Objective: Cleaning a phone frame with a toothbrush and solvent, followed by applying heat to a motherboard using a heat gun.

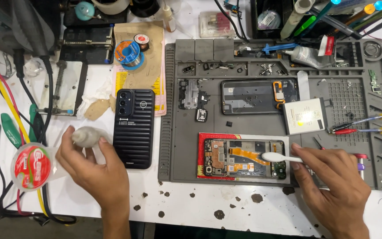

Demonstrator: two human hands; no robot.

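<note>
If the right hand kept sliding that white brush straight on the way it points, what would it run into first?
The right hand aims the white brush leftward, its head already over the opened phone. Going on, it would likely first cross the orange flex cable, though its height above the board is unclear.

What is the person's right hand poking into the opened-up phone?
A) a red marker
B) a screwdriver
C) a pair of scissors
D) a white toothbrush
D: the right hand grips a white toothbrush whose head rests over the opened phone lying on the grey work mat.
</note>
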